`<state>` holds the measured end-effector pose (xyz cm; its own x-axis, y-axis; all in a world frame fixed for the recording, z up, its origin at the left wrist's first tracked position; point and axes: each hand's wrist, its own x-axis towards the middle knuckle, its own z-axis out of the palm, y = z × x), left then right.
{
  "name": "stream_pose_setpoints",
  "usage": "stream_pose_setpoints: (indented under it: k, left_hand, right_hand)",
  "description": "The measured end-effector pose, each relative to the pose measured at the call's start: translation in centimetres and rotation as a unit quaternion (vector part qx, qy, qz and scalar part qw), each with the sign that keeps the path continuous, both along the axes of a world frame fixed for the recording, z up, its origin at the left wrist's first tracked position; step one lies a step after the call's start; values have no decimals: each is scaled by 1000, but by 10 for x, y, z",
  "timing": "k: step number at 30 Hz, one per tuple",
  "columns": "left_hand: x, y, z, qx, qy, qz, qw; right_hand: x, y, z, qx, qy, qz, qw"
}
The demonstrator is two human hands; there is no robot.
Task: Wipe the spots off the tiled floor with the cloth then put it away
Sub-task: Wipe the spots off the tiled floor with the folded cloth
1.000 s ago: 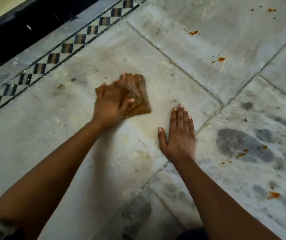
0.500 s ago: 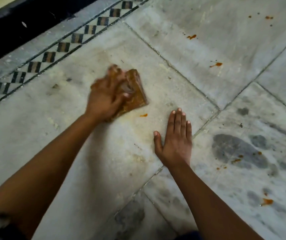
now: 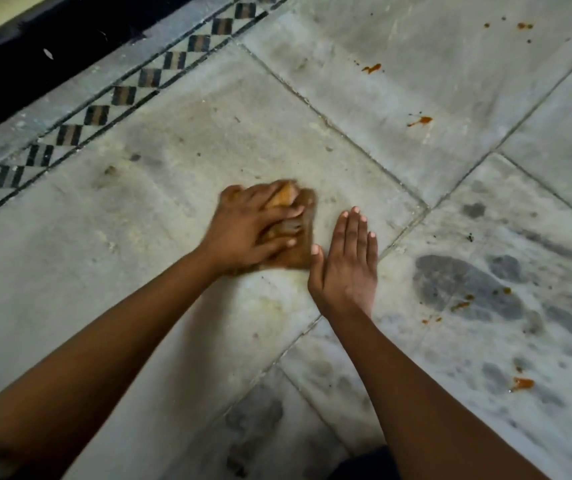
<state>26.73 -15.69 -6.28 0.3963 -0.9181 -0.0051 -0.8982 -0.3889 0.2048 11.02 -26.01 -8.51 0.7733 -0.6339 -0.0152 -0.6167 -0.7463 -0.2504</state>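
Brown cloth [image 3: 304, 249] sits bunched on the tiled floor [image 3: 160, 216], left hand [image 3: 246, 232] clamped round it, right hand [image 3: 347, 268] flat and relaxed just beside the cloth, orange spots [image 3: 419, 121] well beyond it.

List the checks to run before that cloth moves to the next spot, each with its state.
1. Left hand holds the cloth: ok, fingers spread over it.
2. Cloth down on the floor: ok.
3. Right hand out of the cloth's way: not ok, it lies flat on the floor with its thumb right beside the cloth.
4. Floor under the cloth clean: cannot tell, it is covered.
5. Spots all wiped: not ok, orange spots show beyond the cloth, with more off to the right.
6. Place to put the cloth away: cannot tell, none in view.
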Motion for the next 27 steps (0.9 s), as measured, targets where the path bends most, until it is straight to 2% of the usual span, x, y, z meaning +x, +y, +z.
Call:
stream_pose_setpoints:
  k: [1,3,5,7,9,11,14,16,17,19,23,25,27]
  left_hand:
    - [4,26,0,13,-11,7,1000]
    - [30,52,2,39,-35,95,994]
    - [52,39,4,45,-35,205,977]
    - [57,4,4,40,-20,268,962]
    - [42,-25,1,38,1,270,962]
    - [11,-22,0,40,3,232,972]
    - [-39,34,1,27,-18,116,993]
    - [-57,83,-2,17,-28,77,996]
    - [-57,106,-3,18,-29,93,995]
    - [-40,138,-3,23,-35,191,981]
    - [23,101,6,38,5,430,902]
    - [31,57,9,48,31,453,890]
    - [12,21,7,50,37,404,913]
  right_hand:
    - [-1,0,-1,2,-1,3,1000]
    - [0,0,-2,5,-7,13,1000]
    - [0,0,-2,7,-14,18,1000]
    - [0,1,-1,9,-17,20,1000]
    - [-1,0,0,11,-23,22,999]
    - [-2,0,1,23,-29,24,999]
    - [-3,-1,4,40,-40,20,998]
    - [-4,-3,5,44,-27,27,998]
    - [-6,-5,6,43,-12,35,998]
    - [-10,-11,5,36,30,52,998]
    - [-11,-20,7,22,94,73,993]
    - [-11,-23,9,32,105,86,990]
    - [-13,-27,9,42,101,100,989]
